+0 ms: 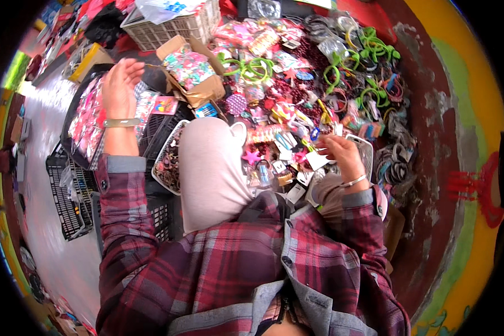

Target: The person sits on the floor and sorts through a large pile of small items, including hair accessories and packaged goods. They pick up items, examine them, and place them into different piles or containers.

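My left hand (120,87) is raised above a black-lined crate at the left, fingers stretched out, nothing seen in them. Below it lie pink and red plastic-wrapped packets (87,120), with a bright pink card (166,105) beside the wrist. At the right, my right hand (344,155) hangs low over the heap of hair accessories, its fingers bent together; whatever they may hold is too small to make out. Close to those fingertips are a white card (317,161) and a small blue ring-shaped piece (315,133). A pink star (251,157) lies farther left in the heap.
A cardboard box (204,92) of flowered packets stands ahead, before a pale woven basket (173,28). Green headbands (369,98) lie at the far right. A white tray (161,168) of small pieces sits beside my knee. Black crates (70,193) stand at the left.
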Motion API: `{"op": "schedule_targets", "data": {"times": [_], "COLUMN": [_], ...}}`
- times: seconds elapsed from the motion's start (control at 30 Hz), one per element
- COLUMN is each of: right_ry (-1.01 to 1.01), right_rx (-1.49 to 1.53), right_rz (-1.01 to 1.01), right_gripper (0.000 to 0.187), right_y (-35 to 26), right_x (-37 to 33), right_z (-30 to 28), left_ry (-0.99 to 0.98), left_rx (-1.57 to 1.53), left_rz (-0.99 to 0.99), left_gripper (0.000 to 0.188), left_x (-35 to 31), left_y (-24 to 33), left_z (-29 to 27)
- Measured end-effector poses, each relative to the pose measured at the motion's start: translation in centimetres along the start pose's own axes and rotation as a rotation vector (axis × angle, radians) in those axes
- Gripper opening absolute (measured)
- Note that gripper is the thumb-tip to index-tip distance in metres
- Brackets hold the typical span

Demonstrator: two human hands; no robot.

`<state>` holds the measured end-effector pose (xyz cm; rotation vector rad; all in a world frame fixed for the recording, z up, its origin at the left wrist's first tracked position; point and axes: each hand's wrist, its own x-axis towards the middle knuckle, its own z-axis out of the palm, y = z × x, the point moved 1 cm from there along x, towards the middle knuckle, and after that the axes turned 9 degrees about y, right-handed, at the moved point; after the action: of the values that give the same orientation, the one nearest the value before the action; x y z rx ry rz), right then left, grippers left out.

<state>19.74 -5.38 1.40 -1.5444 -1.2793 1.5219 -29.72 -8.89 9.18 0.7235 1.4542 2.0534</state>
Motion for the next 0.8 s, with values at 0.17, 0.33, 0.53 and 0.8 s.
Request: {"op": "schedule_targets", "data": {"times": [0.17,0.33,0.53,0.8], "right_ry": [-0.256,-0.483,-0.305,-0.361], "right_rx": [-0.283,-0.828,-0.806,-0.956], "right_rz": [-0.251,-0.565,-0.735,-0.695], "right_gripper": [0.020,0.012,0.012,0.009], "right_y": [6.3,6.5,0.2,1.9], "right_x": [-4.4,-8.4,-9.5,-8.1], "right_z": [4.4,6.1,1.4,-0.8], "left_ry": [-0.342,-0.416,-0.322,-0.399], "left_rx": [-0.334,-0.301,-0.120,0.582], "left_rz": [-0.326,-0.607,-1.064,-1.073], "left_gripper": [0.019,0.020,0.020,0.021], "left_x": [-6.2,-12.3,-15.7,-22.8], "left_y": [-1.7,-7.4,-23.1,-43.3], "left_z": [13.0,22.3,23.4,13.7]}}
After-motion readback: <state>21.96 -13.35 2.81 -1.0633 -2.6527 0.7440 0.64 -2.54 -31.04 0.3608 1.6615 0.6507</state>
